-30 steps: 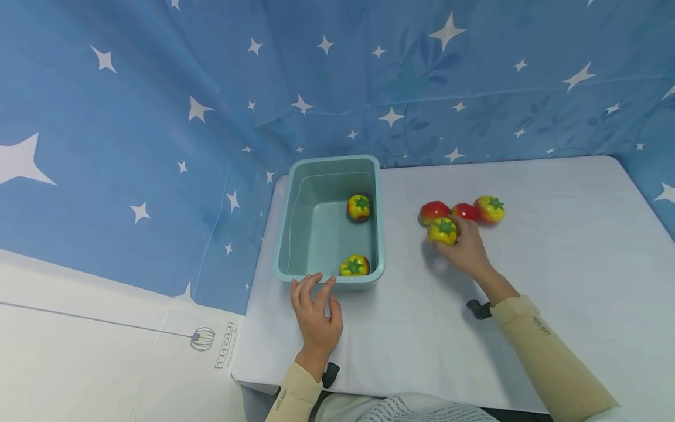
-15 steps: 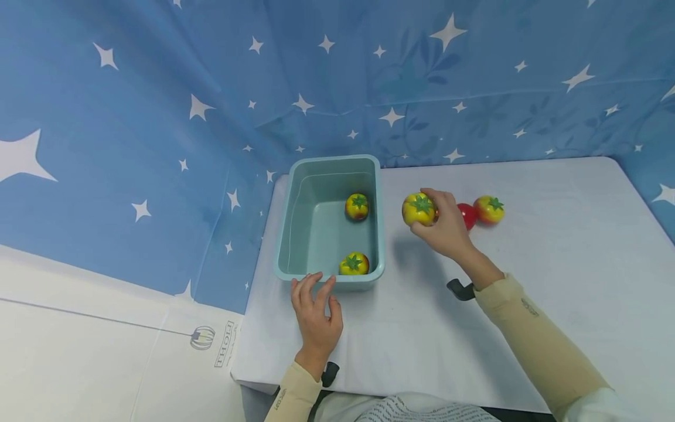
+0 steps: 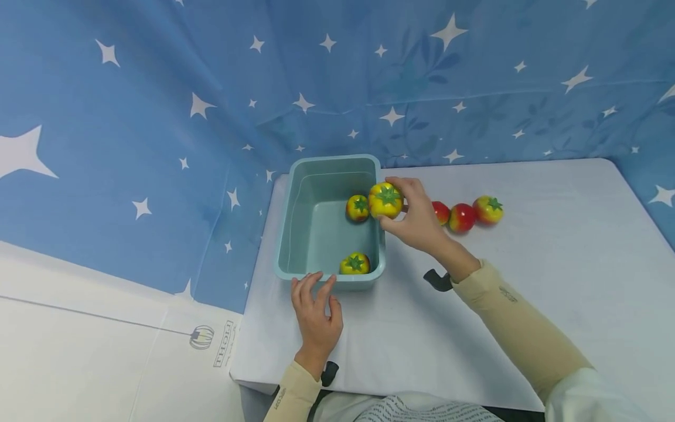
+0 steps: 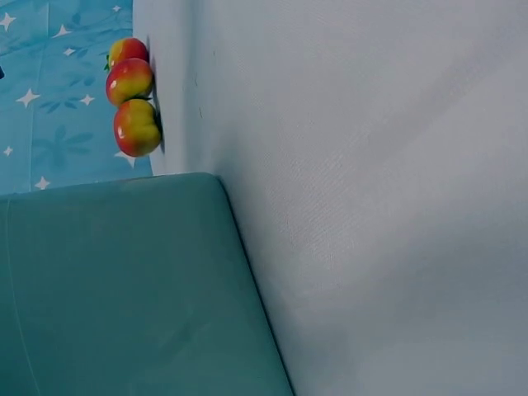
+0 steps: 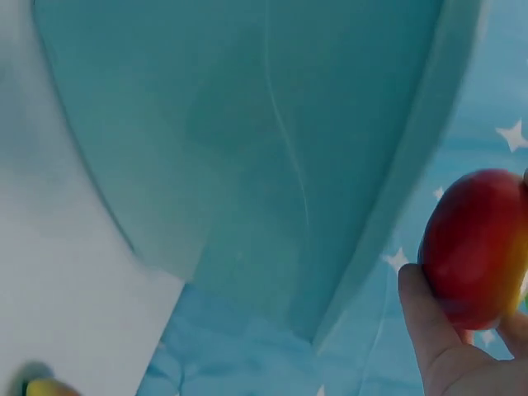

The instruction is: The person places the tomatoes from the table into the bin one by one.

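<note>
My right hand point(image 3: 419, 220) pinches a glossy tomato point(image 3: 385, 200), yellow and green-topped from above, over the right rim of a blue-green plastic bin point(image 3: 324, 234). In the right wrist view the held tomato point(image 5: 470, 256) shows its red side, with fingers around it. Two similar tomatoes lie inside the bin, one near the right wall point(image 3: 357, 208) and one in the near right corner point(image 3: 355, 264). At the bin's near rim, my left hand point(image 3: 319, 319) touches the edge with loosely bent fingers, holding nothing.
To the right of the bin, a row of red-yellow tomatoes point(image 3: 462, 218) sits on the white-covered table point(image 3: 527, 281); one is partly behind the right hand. A blue curtain with stars point(image 3: 390, 76) hangs behind and to the left.
My right hand has picked the tomato up from the row and carried it left, to the bin's right rim. The left hand stays at the near rim.
</note>
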Available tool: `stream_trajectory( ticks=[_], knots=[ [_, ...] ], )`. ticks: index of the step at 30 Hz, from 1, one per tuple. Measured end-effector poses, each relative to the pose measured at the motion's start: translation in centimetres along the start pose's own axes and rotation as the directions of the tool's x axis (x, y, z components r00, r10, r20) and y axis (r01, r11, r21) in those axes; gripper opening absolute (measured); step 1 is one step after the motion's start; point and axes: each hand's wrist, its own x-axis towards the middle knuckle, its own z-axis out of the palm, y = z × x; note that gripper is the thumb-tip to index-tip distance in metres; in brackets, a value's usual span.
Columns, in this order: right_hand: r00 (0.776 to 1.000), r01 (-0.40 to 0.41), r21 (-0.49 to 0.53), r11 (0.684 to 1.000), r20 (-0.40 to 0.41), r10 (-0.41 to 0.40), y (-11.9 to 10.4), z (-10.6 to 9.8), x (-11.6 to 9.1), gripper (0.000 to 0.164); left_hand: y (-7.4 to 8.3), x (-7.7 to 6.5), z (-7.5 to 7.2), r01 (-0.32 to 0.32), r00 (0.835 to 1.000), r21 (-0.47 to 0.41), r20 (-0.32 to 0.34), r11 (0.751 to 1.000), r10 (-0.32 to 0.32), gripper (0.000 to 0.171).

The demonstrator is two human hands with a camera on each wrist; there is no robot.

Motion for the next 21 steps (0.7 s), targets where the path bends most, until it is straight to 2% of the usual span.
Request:
stream_trajectory(
  ticks=[6, 13, 21],
  knots=[
    [0.993, 0.037, 0.063, 0.997, 0.111, -0.044, -0.7, 2.9, 0.2, 0.073, -0.3, -0.2, 0.1, -0.016, 1.0, 0.011, -0.003, 1.0, 0.016, 0.036],
    [0.975, 0.09, 0.078, 0.993, 0.198, -0.104, -1.4, 5.7, 0.0, 0.074, -0.2, -0.1, 0.0, -0.011, 1.0, 0.018, 0.016, 1.0, 0.01, 0.037],
    [0.952, 0.122, -0.05, 0.991, 0.289, -0.103, -2.6, 7.7, -0.5, 0.074, -0.1, -0.1, -0.2, 0.003, 0.999, 0.03, 0.032, 1.0, -0.004, 0.034]
  ],
)
